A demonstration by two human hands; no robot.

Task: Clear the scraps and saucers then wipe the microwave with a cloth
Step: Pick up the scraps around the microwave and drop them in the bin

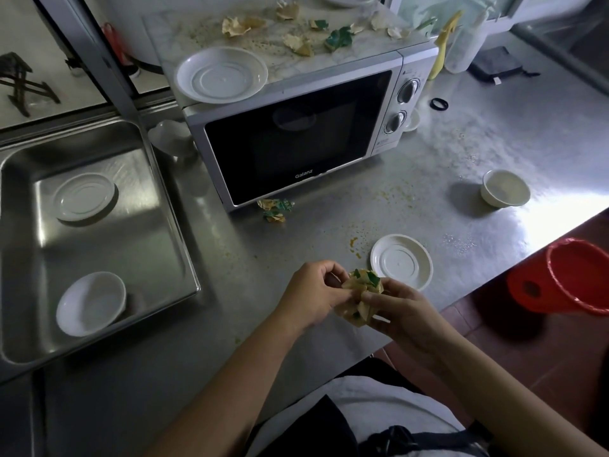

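Both my hands hold a crumpled wad of tan and green paper scraps (361,296) over the steel counter's front edge. My left hand (313,295) pinches its left side and my right hand (403,316) grips it from the right. The silver microwave (296,140) stands behind, with several scraps (296,41) and crumbs on its top and a white saucer (221,75) on its front left corner. More scraps (275,209) lie on the counter under its door. Another white saucer (401,261) sits just beyond my hands.
A steel sink (99,245) at left holds a saucer (84,196) and a small bowl (90,303). A white bowl (506,188) stands at right on the counter. A red bin (566,282) sits on the floor at right. Bottles (461,44) and a dark cloth (497,64) lie behind the microwave.
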